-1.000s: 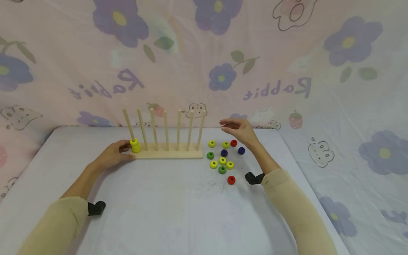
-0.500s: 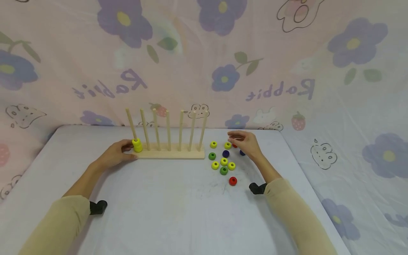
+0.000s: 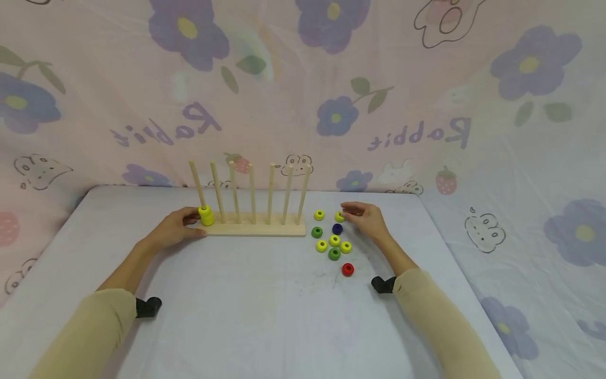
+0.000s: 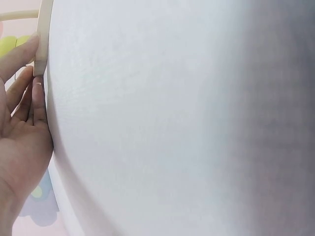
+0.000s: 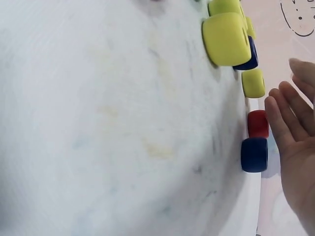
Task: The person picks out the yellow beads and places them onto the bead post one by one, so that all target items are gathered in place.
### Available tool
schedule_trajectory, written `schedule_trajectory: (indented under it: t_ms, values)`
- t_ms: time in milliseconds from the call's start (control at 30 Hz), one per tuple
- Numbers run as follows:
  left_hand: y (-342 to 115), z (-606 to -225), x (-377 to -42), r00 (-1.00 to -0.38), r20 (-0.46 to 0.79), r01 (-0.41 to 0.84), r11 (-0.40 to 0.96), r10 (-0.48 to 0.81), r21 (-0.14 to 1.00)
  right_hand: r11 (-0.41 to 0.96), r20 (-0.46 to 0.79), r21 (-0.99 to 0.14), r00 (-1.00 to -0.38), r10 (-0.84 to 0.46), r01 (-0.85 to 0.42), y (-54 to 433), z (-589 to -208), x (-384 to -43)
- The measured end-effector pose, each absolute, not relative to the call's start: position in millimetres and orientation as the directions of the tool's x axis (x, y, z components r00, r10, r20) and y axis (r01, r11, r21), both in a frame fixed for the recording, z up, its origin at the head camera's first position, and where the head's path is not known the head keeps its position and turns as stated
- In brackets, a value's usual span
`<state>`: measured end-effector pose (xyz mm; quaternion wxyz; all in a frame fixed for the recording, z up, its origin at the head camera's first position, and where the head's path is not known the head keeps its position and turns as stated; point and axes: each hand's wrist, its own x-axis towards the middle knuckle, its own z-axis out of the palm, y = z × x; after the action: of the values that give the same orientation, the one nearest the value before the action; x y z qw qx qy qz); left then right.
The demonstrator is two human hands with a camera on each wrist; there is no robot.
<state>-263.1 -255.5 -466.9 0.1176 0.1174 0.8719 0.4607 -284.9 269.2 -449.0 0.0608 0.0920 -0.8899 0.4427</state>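
Note:
My left hand (image 3: pixel 174 229) grips the left end of a wooden peg rack (image 3: pixel 258 230), its thumb on the front of the base. Several upright pegs rise from this rack, and yellow beads (image 3: pixel 205 216) are stacked on the leftmost one. Low over the loose beads, my right hand (image 3: pixel 368 220) has its fingertips right at a yellow bead (image 3: pixel 339 216). In the right wrist view its fingers are apart from the thumb, with nothing between them. A red bead (image 5: pixel 258 124) and a dark blue bead (image 5: pixel 254 155) show beside the fingers there; the hand hides both in the head view.
Right of the rack lie more loose beads: a green bead (image 3: pixel 316 232), another dark blue bead (image 3: pixel 337 229), several yellow ones and a red bead (image 3: pixel 347 269) nearest the front. A patterned cloth (image 3: pixel 284 79) hangs behind the white table (image 3: pixel 246 316).
My right hand has come down from above the beads to just over them, now covering the far red and dark blue ones. The left hand keeps its hold on the rack.

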Motion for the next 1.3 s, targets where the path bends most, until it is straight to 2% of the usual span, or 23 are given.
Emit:
schedule_trajectory:
  t_ms: [267, 600, 900, 1300]
  values:
    - [-255, -468, -263, -0.946, -0.110, 0.085, 0.561, 0.304, 0.824, 0.642, 0.160, -0.741, -0.981, -0.113, -0.195, 267, -452, -286]
    - [-254, -466, -263, -0.947, -0.102, 0.089, 0.551, 0.306, 0.830, 0.657, 0.208, -0.710, -0.967, -0.146, -0.252, 266, -459, -287]
    - [-255, -466, -263, -0.946, -0.114, 0.077, 0.550, 0.305, 0.831, 0.703, 0.087, -0.690, -0.984, -0.152, -0.170, 256, -456, -281]
    - [-255, -467, -263, -0.946, -0.111, 0.079, 0.549, 0.304, 0.832, 0.747, 0.068, -0.648, -0.988, -0.139, -0.150, 252, -456, -283]
